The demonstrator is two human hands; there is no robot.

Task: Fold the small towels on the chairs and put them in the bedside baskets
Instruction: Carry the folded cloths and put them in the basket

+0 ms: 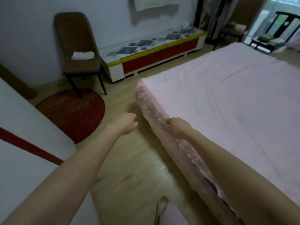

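A white small towel (83, 55) lies in a flat stack on the seat of a brown chair (76, 39) against the far left wall. My left hand (127, 123) hangs over the wooden floor with its fingers curled and nothing in it. My right hand (176, 126) is level with it, over the ruffled edge of the bed, fingers also curled and holding nothing. Both hands are well short of the chair. No basket is in view.
A pink bed (235, 98) fills the right side. A round red rug (73, 112) lies under the chair's front legs. A low red and white cabinet (155, 57) runs along the far wall. A white piece of furniture (29, 135) stands at the left. A black chair (279, 30) stands far right.
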